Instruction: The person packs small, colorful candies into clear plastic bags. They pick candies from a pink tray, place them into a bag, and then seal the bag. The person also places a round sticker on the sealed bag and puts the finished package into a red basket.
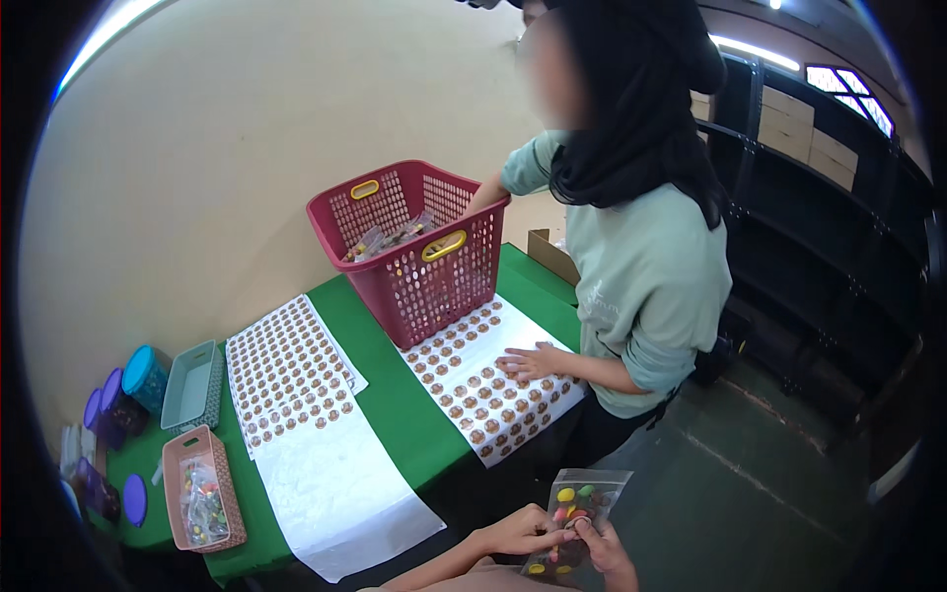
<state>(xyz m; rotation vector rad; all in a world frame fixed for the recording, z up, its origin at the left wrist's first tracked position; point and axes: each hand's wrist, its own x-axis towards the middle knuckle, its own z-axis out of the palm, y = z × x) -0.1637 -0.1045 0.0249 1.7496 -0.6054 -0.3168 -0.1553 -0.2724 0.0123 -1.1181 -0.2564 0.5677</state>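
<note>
A clear plastic bag of colourful round candies (584, 490) is held upright low in the view, beyond the table's front edge. My right hand (610, 555) grips its right side, the thumb lying across the front. From the left, my left hand (521, 531) is closed at the bag, its fingers pressed against the front near my right thumb. Between the fingertips is a small round sticker (582, 523), partly covered by them. On the table, a sheet of round brown stickers (326, 493), its near part bare white backing, lies left of my hands.
A co-worker (651, 286) reaches into a red basket (424, 296) of filled bags, one hand on another sticker sheet (483, 380). A pink basket (237, 513) holds small bags; a teal basket (197, 385) and lidded jars (145, 380) stand at left. Dark shelves (809, 217) rise behind.
</note>
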